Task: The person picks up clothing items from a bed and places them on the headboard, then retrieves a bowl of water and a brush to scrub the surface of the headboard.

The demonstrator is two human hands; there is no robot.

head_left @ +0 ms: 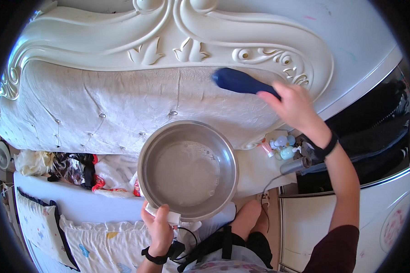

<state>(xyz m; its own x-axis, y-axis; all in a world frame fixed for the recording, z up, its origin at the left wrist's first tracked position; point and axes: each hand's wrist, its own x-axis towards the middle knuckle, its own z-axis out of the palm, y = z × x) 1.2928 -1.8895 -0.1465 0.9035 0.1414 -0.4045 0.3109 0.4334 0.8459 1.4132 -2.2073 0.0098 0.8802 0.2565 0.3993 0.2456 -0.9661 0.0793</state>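
Observation:
My right hand is closed round the handle of a dark blue brush. Its head lies against the upper right part of the tufted pale headboard, just below the carved cream frame; the bristles are hidden. My left hand grips the near rim of a round steel basin, thumb on top. A folded white cloth sits between that hand and the rim. Cloudy, slightly foamy water lies in the basin, which is level in front of the headboard.
Bagged items and clothes fill the gap left of the basin. Small bottles and tubes stand by a grey cylinder with a cord at the right. Patterned pillows lie at the lower left, dark clothes at the far right.

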